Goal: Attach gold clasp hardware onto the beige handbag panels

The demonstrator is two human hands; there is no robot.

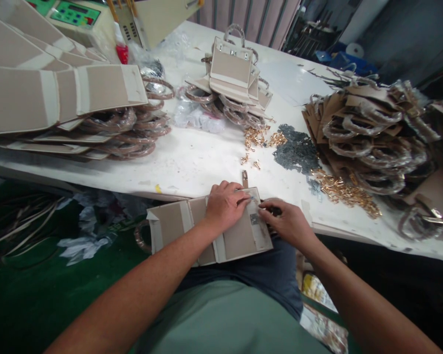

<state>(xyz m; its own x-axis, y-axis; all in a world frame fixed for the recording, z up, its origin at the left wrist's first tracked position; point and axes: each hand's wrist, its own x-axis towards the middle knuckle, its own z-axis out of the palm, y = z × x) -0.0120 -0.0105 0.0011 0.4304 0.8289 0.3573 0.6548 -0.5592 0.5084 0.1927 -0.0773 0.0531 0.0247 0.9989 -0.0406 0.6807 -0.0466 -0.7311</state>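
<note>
A flat beige bag panel [177, 223] with a wrapped ring handle lies across my lap against the table's front edge. My left hand [225, 204] presses down on its middle, fingers curled over the flap. My right hand [286, 221] rests at the panel's right edge, fingers pinched on a small dark metal part [275, 211] next to a metal fitting [254, 219] on the flap. A narrow brown strap tab [245, 178] sticks out from the panel onto the table.
The white table [192, 157] carries stacks of beige panels [59, 93] at left, assembled bags [232, 69] at the back, brown pieces with wrapped handles [369, 132] at right. Gold fittings [258, 137], dark plates [297, 147] and more gold clasps [343, 191] lie between. A green-panelled machine [74, 14] stands behind.
</note>
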